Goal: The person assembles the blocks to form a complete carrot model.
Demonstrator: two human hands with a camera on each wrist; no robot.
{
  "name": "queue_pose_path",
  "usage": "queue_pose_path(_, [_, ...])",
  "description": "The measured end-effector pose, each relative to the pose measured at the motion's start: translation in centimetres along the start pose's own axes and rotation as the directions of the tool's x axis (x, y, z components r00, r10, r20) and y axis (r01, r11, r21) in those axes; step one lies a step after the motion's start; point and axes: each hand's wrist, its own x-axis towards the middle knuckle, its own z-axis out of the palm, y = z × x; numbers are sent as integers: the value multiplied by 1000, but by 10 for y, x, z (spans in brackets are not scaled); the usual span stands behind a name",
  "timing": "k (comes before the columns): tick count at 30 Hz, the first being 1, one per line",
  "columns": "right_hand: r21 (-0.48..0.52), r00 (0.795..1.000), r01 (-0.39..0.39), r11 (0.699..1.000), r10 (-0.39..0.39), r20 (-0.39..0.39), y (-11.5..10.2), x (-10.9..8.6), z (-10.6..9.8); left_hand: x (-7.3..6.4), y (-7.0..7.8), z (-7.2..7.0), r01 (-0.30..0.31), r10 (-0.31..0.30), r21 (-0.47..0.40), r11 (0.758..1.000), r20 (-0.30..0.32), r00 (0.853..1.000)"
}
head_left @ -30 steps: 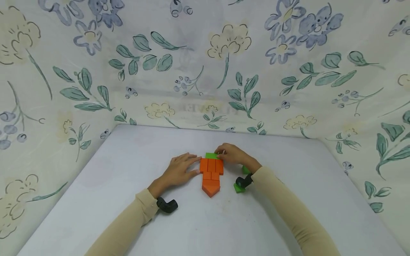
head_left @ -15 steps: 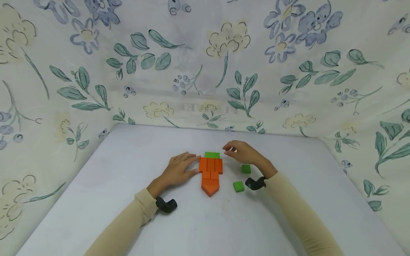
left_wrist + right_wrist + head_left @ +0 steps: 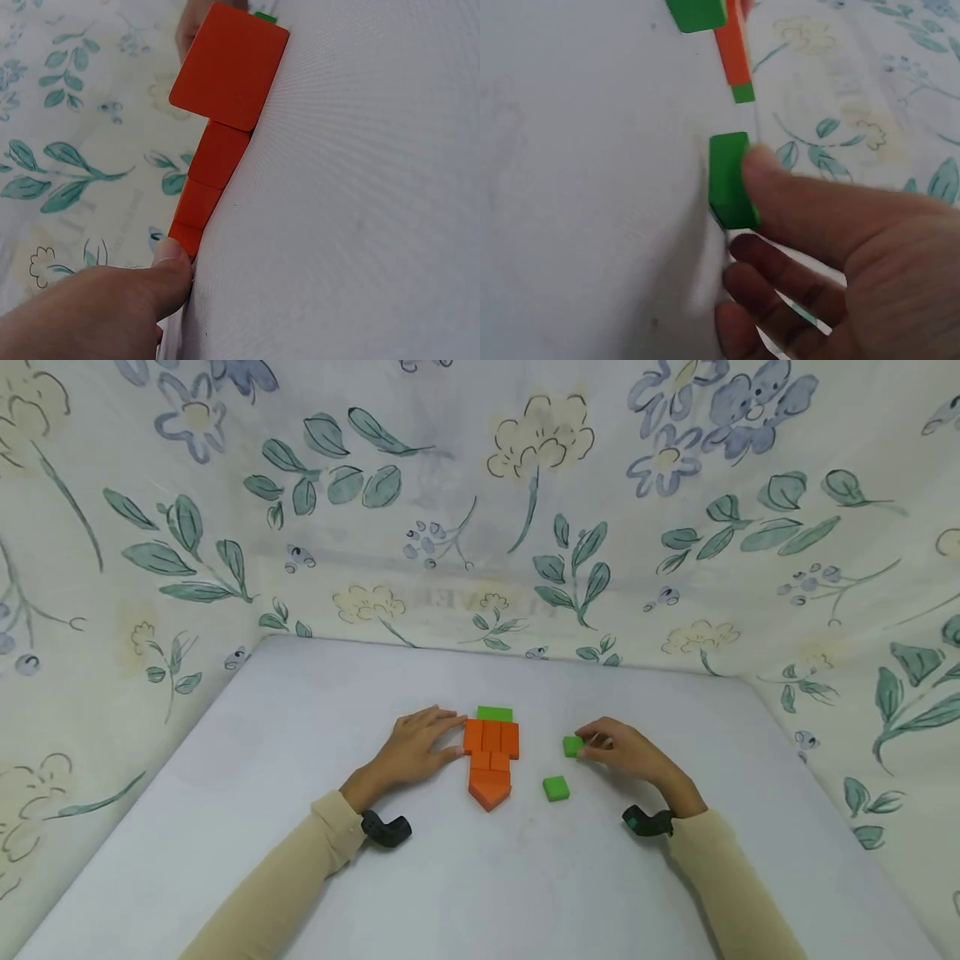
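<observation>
Orange blocks (image 3: 491, 739) lie together on the white table in an arrow shape whose point faces the person. Against their far edge sits a flat green block (image 3: 495, 714). My left hand (image 3: 416, 747) rests at the left side of the orange blocks, its thumb and fingertips touching them; the thumb (image 3: 174, 259) shows against an orange side in the left wrist view. To the right, my right hand (image 3: 633, 753) pinches a small green block (image 3: 572, 747) between thumb and forefinger. In the right wrist view the thumb presses this green block (image 3: 729, 176), still at the tabletop.
A second small green block (image 3: 556, 788) lies nearer the person, right of the orange point. Floral cloth (image 3: 450, 527) stands behind and beside the table (image 3: 450, 893). Both wrists carry black cameras (image 3: 386, 829).
My right hand has left the flat green block at the far end, moved right and toward the person, and taken hold of a small green block. The left hand stays in place.
</observation>
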Motion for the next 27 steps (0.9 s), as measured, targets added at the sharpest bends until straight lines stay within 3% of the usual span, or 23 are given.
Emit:
queue_pose_path(9, [8,999,23,1000,-22,-32,10,1,4,0,0,0,8,-8,-6,1000,7,1000])
queue_pose_path(15, [32,996,-11,999,14,-91,4,6,6,1,-1,-2,1,-1,-2,1000,3,1000])
queue_pose_path(21, [53,978,-41,998,51,-200,-2,16,11,1,-1,-2,-11,11,-5,1000,-3,1000])
queue_pose_path(27, [-2,975,-17,1000,16,-223,-19,38,10,-2,1,-3,2,-2,-23,1000,17,1000])
